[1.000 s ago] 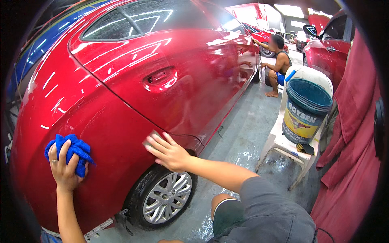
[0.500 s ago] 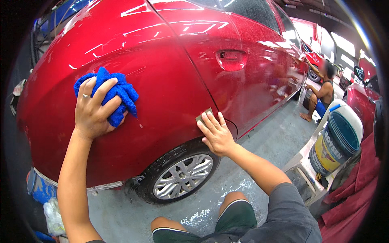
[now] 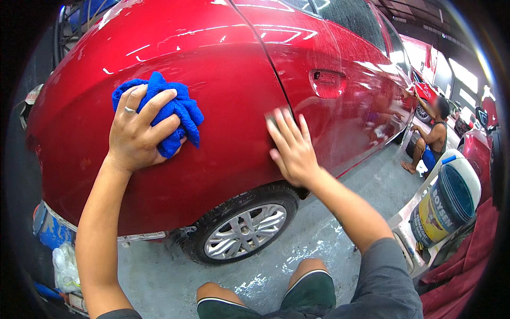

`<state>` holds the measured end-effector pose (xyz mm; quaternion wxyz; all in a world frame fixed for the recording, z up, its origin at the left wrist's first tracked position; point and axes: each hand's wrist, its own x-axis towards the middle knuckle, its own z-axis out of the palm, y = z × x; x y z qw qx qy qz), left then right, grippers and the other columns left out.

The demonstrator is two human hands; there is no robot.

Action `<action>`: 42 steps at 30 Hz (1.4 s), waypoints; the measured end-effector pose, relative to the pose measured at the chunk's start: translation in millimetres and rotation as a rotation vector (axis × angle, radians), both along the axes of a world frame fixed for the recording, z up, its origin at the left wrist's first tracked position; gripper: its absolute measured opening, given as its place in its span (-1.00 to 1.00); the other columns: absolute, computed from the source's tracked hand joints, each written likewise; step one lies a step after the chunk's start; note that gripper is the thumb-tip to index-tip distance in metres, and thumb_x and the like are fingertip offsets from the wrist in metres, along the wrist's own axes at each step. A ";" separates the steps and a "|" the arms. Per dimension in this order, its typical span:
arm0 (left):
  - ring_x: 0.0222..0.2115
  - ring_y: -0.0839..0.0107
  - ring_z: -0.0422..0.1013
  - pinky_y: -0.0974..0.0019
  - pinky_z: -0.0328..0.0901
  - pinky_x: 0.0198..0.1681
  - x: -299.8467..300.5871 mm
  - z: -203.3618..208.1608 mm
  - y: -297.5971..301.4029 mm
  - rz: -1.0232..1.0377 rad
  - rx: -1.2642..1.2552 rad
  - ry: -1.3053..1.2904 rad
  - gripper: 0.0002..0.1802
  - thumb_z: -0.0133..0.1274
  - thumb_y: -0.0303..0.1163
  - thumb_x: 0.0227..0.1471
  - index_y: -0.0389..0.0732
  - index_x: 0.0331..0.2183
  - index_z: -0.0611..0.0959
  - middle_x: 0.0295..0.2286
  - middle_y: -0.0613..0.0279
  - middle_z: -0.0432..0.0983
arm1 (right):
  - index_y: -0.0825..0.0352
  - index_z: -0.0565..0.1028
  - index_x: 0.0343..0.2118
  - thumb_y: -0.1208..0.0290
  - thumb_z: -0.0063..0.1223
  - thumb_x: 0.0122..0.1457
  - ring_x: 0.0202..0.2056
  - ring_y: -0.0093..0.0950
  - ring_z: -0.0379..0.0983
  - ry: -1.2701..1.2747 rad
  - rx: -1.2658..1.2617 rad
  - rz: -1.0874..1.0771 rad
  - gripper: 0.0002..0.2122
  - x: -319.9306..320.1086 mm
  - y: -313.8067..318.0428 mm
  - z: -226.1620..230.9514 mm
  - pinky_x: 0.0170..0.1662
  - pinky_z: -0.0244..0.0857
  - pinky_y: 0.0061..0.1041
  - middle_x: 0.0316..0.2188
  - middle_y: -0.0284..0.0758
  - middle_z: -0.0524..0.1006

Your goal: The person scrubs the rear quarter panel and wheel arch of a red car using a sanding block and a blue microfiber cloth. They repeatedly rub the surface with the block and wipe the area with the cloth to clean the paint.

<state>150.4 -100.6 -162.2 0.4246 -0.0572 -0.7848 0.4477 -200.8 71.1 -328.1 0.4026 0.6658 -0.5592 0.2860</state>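
Note:
A crumpled blue towel (image 3: 183,109) is bunched under my left hand (image 3: 141,130), whose fingers curl over it against the red car's rear side panel (image 3: 223,143). Farther right, my right hand (image 3: 296,154) lies on the same panel beside the rear door seam, above the wheel arch. Its fingers are stretched and smeared by motion. Under the fingertips a sliver of a small grey-brown sheet, like sandpaper (image 3: 271,125), barely shows; the rest is hidden. The panel looks dull around my hands, and the rear door (image 3: 340,127) carries a whitish film.
Below my hands is the rear wheel (image 3: 245,231). A dark paint bucket (image 3: 441,204) stands on a white plastic chair (image 3: 401,226) at right, beside dark red cloth (image 3: 457,276). A person (image 3: 433,135) crouches by the car's front. A blue container (image 3: 50,228) sits at lower left.
My right hand has moved up along the door seam, and the sheet under it shows less. The whole view has shifted slightly; my left hand still presses the blue towel on the panel.

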 end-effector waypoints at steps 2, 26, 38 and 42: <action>0.17 -0.10 0.40 -0.26 0.37 0.22 -7.9 -2.6 -1.3 -0.004 0.008 0.017 -0.61 0.50 -0.09 -0.17 0.05 -0.29 0.70 0.18 0.23 0.58 | 0.32 0.33 0.48 0.19 0.06 0.47 0.56 0.02 0.11 0.056 -0.150 0.015 -0.41 18.1 -31.1 91.1 0.58 -0.15 0.18 0.54 0.01 0.25; 0.18 0.01 0.37 -0.19 0.36 0.23 -8.9 -5.2 -2.5 -0.025 0.040 0.039 -0.66 0.47 -0.01 -0.09 0.15 -0.28 0.72 0.15 0.36 0.57 | 0.26 0.26 0.54 0.15 -0.06 0.54 0.59 -0.04 0.04 0.146 -0.140 -0.073 -0.42 9.5 -47.6 143.3 0.60 -0.22 0.13 0.58 -0.04 0.18; 0.21 -0.06 0.38 -0.28 0.35 0.28 -10.6 -8.7 -6.1 -0.024 0.066 0.028 -0.62 0.50 -0.03 -0.14 0.13 -0.29 0.71 0.18 0.29 0.57 | 0.25 0.31 0.49 0.10 -0.12 0.58 0.54 -0.07 0.16 0.166 -0.258 -0.025 -0.46 12.9 -94.8 212.6 0.56 -0.13 0.26 0.52 -0.07 0.30; 0.20 -0.04 0.38 -0.27 0.36 0.27 1.9 -3.4 -10.5 -0.008 0.047 0.021 -0.61 0.51 -0.01 -0.15 0.14 -0.29 0.71 0.17 0.30 0.57 | 0.19 0.29 0.52 0.10 -0.10 0.57 0.57 -0.08 0.09 0.116 -0.175 -0.028 -0.45 15.7 -66.6 151.7 0.57 -0.17 0.22 0.55 -0.10 0.26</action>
